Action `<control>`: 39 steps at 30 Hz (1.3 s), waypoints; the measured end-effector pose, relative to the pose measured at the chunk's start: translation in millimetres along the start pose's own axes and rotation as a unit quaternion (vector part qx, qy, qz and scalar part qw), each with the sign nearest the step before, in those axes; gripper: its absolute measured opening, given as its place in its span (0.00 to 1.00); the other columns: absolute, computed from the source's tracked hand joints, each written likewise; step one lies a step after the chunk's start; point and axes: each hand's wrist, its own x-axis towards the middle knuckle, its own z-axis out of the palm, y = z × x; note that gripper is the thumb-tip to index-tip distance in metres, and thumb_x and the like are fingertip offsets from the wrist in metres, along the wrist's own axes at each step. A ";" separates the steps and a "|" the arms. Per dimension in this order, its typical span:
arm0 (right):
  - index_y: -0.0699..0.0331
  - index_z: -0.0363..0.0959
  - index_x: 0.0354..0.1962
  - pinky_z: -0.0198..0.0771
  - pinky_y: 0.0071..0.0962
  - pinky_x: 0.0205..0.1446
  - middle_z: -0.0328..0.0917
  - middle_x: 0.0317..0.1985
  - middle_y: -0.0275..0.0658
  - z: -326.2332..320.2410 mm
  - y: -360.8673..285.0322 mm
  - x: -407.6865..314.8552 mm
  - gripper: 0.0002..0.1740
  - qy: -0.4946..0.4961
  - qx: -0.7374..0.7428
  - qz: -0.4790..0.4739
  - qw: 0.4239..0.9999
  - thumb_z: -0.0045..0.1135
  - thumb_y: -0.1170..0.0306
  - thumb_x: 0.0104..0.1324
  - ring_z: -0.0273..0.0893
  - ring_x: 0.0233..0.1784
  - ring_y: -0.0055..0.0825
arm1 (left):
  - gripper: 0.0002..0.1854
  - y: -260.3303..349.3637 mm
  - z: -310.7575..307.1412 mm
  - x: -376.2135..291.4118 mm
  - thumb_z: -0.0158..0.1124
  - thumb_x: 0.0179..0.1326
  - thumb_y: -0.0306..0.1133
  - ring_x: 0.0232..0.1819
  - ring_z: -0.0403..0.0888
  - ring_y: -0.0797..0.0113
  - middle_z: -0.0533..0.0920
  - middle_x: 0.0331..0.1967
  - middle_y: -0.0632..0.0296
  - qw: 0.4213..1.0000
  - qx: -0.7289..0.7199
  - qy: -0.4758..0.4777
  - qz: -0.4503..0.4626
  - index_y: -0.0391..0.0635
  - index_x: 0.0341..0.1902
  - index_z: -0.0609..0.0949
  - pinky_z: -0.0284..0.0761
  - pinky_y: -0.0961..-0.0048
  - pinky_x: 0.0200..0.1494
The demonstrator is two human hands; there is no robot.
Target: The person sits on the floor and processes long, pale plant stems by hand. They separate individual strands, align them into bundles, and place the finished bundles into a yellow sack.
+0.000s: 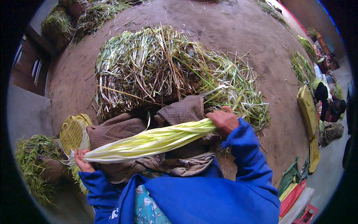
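A long bundle of pale yellow-green leafy stalks stretches across my lap, over a brown checked cloth. My left hand grips its whitish end, where thin root-like strands stick out. At the greener end, my right hand is closed around the bundle. Just beyond my knees lies a large heap of cut stalks, white and green on top and darker brown lower down. Looser green stalks spread from the heap's right side, close to my right hand.
To my left sit a yellow woven sack and a pile of green stalks. Along the right are yellow bundles, a person and folded coloured sacks. More stalk heaps lie at the far left on the earthen floor.
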 end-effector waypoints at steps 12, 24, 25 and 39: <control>0.60 0.65 0.34 0.60 0.35 0.40 0.69 0.29 0.39 60.2 71.9 -43.7 0.14 -0.051 0.106 0.122 0.986 0.49 0.73 0.45 0.68 0.34 0.39 | 0.20 10.3 -8.4 0.3 0.49 0.55 0.33 0.10 0.51 0.81 0.54 0.06 0.73 0.996 -0.017 -0.060 -0.057 0.53 0.10 0.56 0.56 0.82 0.22; 0.57 0.67 0.40 0.66 0.30 0.38 0.69 0.32 0.44 188.3 54.1 -70.0 0.13 -0.095 0.291 0.124 0.944 0.44 0.70 0.55 0.69 0.37 0.40 | 0.21 0.4 -2.3 -0.9 0.49 0.55 0.32 0.10 0.51 0.80 0.52 0.05 0.74 0.996 -0.011 -0.067 -0.059 0.54 0.10 0.56 0.56 0.82 0.22; 0.55 0.66 0.42 0.66 0.31 0.39 0.69 0.34 0.45 237.6 67.6 -84.5 0.15 -0.115 0.336 0.130 0.926 0.44 0.68 0.55 0.69 0.39 0.40 | 0.21 0.3 -0.9 2.9 0.49 0.55 0.33 0.10 0.51 0.80 0.52 0.05 0.75 0.995 -0.003 -0.074 -0.070 0.54 0.10 0.56 0.56 0.82 0.22; 0.52 0.65 0.45 0.64 0.35 0.45 0.68 0.38 0.47 310.7 164.4 -361.5 0.17 -0.200 0.202 0.445 0.849 0.42 0.67 0.56 0.67 0.44 0.41 | 0.19 -59.3 29.3 15.6 0.43 0.60 0.34 0.09 0.50 0.82 0.53 0.06 0.73 0.952 -0.164 -0.220 -0.136 0.51 0.13 0.58 0.57 0.80 0.23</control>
